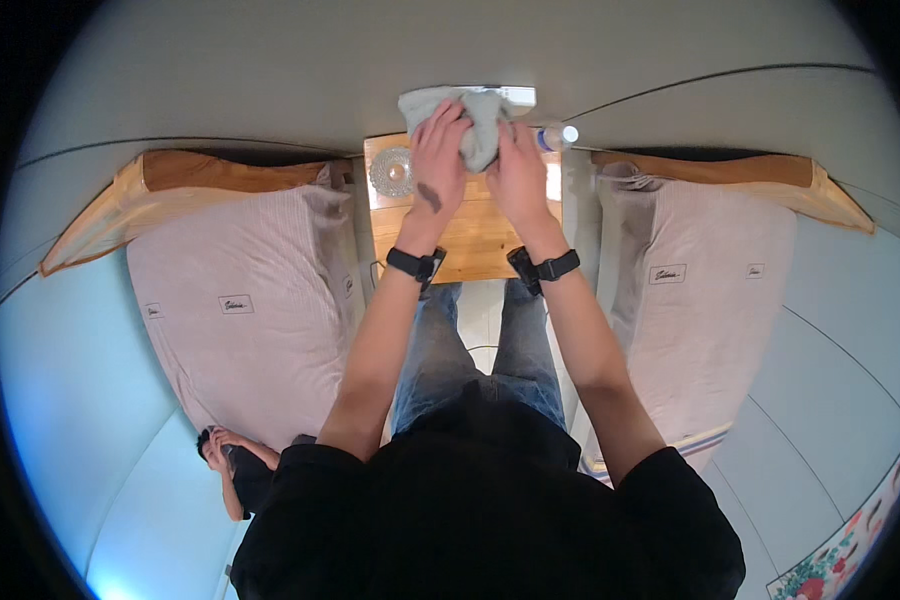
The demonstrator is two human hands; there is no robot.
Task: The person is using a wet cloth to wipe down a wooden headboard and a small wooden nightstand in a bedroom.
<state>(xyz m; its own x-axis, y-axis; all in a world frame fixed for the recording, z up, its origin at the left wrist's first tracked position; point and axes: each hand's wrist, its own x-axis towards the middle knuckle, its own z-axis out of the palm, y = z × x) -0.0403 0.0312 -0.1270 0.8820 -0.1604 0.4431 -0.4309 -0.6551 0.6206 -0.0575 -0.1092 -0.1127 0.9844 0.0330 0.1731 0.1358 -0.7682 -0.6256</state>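
A pale grey-green cloth (486, 127) is bunched up over the far edge of a small wooden table (450, 240). My left hand (441, 146) grips it from the left, fingers pressed into the folds. On the other side, my right hand (520, 169) has hold of the same cloth, its fingertips partly hidden. Behind the bunched fabric, a white flat object (523, 96) shows at its right end. The cloth covers the rest of that object, so I cannot tell what it is.
A round cut-glass dish (391, 172) sits at the table's left, and a clear bottle with a white cap (559, 137) stands at its far right corner. Beds with pink covers, one left (232, 247) and one right (712, 247), flank the table. A person (244, 469) is by the left bed.
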